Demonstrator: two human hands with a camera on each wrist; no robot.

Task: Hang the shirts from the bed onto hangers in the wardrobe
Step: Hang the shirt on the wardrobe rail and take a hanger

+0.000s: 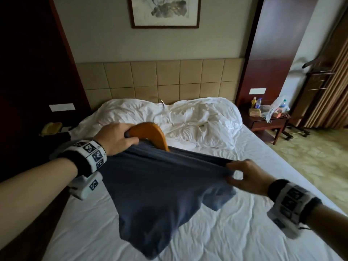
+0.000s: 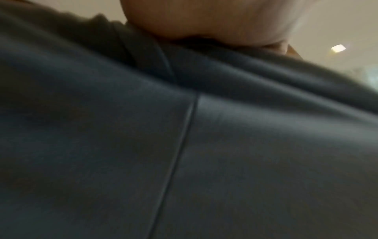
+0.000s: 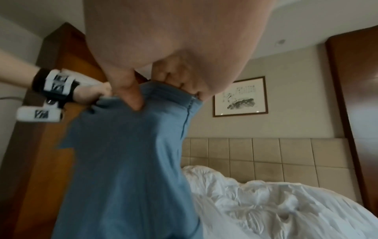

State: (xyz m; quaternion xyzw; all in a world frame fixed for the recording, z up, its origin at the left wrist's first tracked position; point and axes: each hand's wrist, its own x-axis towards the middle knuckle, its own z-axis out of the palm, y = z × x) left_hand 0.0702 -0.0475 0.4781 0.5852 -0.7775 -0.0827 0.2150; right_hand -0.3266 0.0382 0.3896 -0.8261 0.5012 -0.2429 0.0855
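A blue shirt (image 1: 160, 185) is stretched above the white bed (image 1: 216, 232) between both hands. My left hand (image 1: 114, 137) grips one end of an orange wooden hanger (image 1: 150, 132) together with the shirt's edge. The hanger's other end goes down into the shirt. My right hand (image 1: 243, 176) pinches the shirt's opposite edge with thumb and fingers (image 3: 132, 97). The shirt (image 3: 126, 161) hangs down from that grip. In the left wrist view the shirt (image 2: 184, 145) fills most of the picture under my palm (image 2: 204, 24). The hanger's hook is hidden.
A crumpled white duvet (image 1: 178, 117) lies at the head of the bed by the padded headboard (image 1: 160, 80). A bedside table (image 1: 267, 121) with bottles and a bag stands at the right. Dark wood panels flank the bed; a telephone (image 1: 50, 128) sits at the left.
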